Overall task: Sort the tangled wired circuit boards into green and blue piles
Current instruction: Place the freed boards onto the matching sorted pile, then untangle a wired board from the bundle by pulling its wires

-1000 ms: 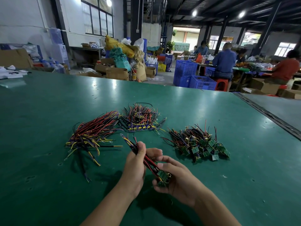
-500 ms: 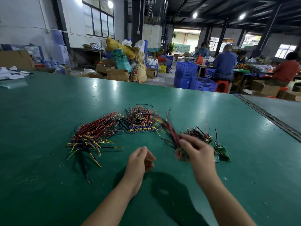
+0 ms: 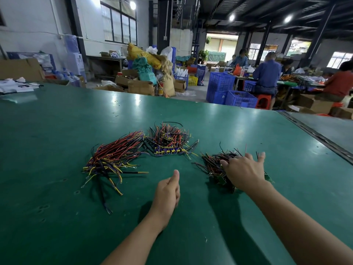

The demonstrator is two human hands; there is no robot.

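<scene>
Wired circuit boards (image 3: 170,150) lie in three groups on the green table (image 3: 57,131), so the sorting looks well advanced but not closed. Right of centre sits the green pile (image 3: 212,165), with green board edges showing at its near side. The right hand (image 3: 244,171) lies palm down on top of it with fingers spread; whether a board is under the palm cannot be told. At the centre of the frame is a heap (image 3: 168,138) whose wires stand up in a tangle, with blue boards along its near edge. Left of centre a long bundle (image 3: 114,155) has its wires lying roughly side by side, and the colour of its boards is hard to read. The left hand (image 3: 168,190), low in the frame between the bundle and the green pile, is loosely curled with the thumb up and holds nothing that shows. My judgement is that the centre heap is the part left to work through. Any green boards inside it must go to the right, and the blue ones must be gathered into one pile.
</scene>
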